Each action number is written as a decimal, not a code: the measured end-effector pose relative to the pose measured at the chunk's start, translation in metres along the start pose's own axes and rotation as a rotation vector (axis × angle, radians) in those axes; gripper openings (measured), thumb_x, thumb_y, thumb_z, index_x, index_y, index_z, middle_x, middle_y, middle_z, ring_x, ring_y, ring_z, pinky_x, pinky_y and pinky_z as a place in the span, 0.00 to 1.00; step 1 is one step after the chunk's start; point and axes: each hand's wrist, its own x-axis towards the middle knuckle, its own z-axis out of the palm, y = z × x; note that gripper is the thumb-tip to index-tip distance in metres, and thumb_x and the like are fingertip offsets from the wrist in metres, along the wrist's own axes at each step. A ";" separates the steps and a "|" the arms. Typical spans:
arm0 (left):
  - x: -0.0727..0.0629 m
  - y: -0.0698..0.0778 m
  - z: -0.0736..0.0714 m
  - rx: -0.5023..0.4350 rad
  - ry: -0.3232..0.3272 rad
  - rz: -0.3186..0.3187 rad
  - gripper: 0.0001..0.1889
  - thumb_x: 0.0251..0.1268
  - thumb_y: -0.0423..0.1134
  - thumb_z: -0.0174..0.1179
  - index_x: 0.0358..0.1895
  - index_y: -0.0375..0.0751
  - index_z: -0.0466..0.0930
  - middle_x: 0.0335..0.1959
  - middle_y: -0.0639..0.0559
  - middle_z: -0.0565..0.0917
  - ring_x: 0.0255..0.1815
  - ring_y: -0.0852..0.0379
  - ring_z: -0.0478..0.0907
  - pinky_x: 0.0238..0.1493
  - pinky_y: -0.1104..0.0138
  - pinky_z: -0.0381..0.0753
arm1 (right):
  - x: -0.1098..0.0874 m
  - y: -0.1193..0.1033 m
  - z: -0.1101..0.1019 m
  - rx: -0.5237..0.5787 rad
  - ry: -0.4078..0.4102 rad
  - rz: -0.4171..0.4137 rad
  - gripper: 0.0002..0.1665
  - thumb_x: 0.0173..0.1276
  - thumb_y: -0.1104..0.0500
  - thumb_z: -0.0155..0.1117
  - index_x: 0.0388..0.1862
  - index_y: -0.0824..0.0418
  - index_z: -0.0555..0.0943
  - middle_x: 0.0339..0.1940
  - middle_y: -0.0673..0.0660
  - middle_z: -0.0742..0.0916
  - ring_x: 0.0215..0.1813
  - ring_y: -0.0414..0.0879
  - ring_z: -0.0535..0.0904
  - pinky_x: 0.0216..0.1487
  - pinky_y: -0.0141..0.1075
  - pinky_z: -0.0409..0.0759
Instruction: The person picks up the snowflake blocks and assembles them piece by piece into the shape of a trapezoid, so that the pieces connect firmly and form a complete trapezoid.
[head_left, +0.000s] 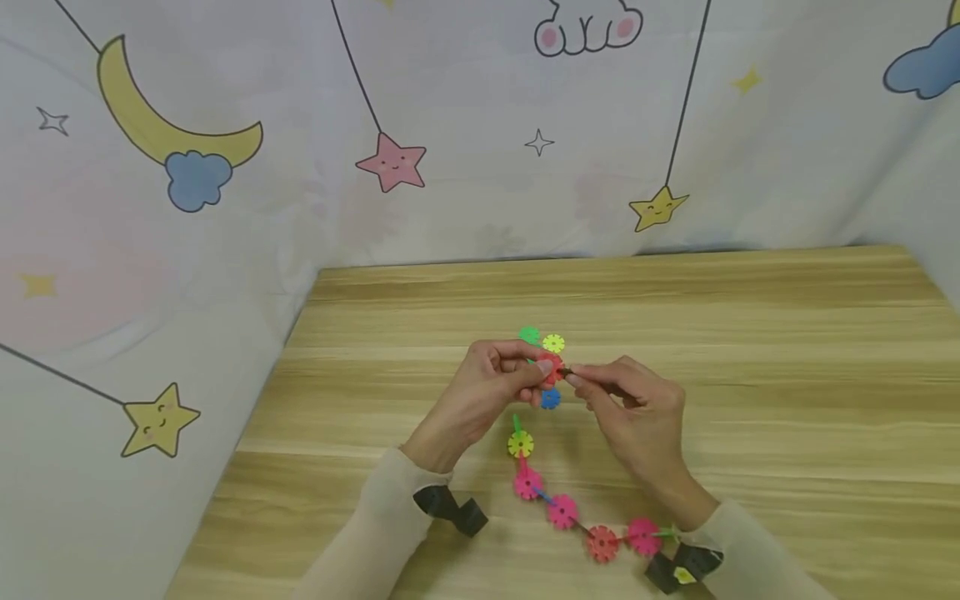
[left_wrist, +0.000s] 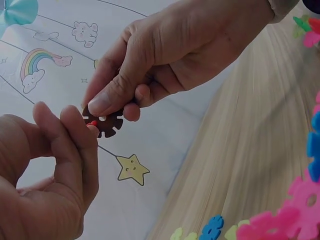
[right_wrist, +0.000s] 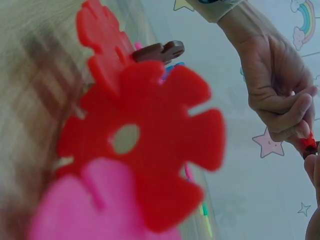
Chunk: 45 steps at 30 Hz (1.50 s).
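Note:
In the head view my left hand (head_left: 491, 385) pinches a red notched plastic disc (head_left: 555, 363) between thumb and fingers. Opposite it, my right hand (head_left: 637, 417) pinches a dark brown notched disc (left_wrist: 111, 129) by its edge. The two discs meet edge to edge, the brown one turned across the red; fingers hide much of both. Below the hands, a chain of linked discs curves over the table, with a yellow disc (head_left: 521, 444), pink discs (head_left: 562, 512) and a red disc (head_left: 602, 543) joined by others standing on edge.
Just beyond and under the hands lie a green disc (head_left: 528, 335), a light yellow disc (head_left: 553, 343) and a blue disc (head_left: 551, 398). The wooden table (head_left: 787, 333) runs back to a printed cloth (head_left: 480, 217). Part of the chain lies beneath the right wrist.

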 end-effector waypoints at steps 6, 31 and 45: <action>0.000 0.000 0.000 -0.009 -0.001 -0.005 0.13 0.78 0.26 0.58 0.55 0.17 0.80 0.29 0.59 0.90 0.20 0.65 0.81 0.31 0.75 0.84 | -0.002 0.002 0.004 -0.006 0.025 -0.021 0.15 0.56 0.82 0.77 0.37 0.67 0.93 0.27 0.61 0.91 0.30 0.34 0.88 0.34 0.22 0.85; -0.009 -0.002 -0.002 0.350 0.005 0.088 0.14 0.80 0.40 0.64 0.60 0.40 0.89 0.28 0.43 0.90 0.23 0.58 0.81 0.27 0.68 0.80 | 0.018 0.007 -0.026 0.390 -0.301 0.725 0.07 0.75 0.67 0.70 0.47 0.59 0.91 0.38 0.45 0.93 0.36 0.37 0.86 0.42 0.31 0.87; -0.025 -0.039 -0.022 0.988 0.141 -0.079 0.15 0.69 0.51 0.73 0.28 0.46 0.86 0.22 0.56 0.80 0.25 0.60 0.73 0.26 0.69 0.72 | 0.022 0.004 -0.027 0.312 -0.221 0.784 0.07 0.74 0.63 0.74 0.48 0.63 0.91 0.36 0.45 0.94 0.35 0.37 0.86 0.41 0.31 0.87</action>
